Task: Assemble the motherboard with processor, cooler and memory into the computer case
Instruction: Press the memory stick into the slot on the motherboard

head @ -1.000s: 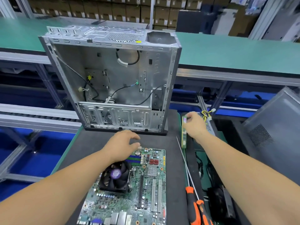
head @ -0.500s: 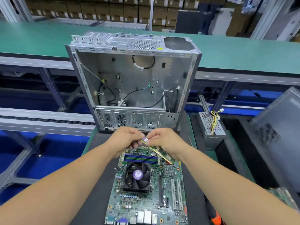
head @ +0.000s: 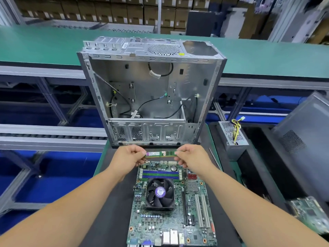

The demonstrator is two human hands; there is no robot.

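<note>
Just below both grips, memory slots (head: 161,174) run parallel to the memory stick (head: 161,154), left hand (head: 129,156) and right hand (head: 191,156) pinching its ends.

A dark tabletop (head: 114,216) with a green edge carries the open case (head: 151,93) standing at its far end and the motherboard (head: 170,211) lying flat nearer the person, just in front of the case, the two apart.
</note>
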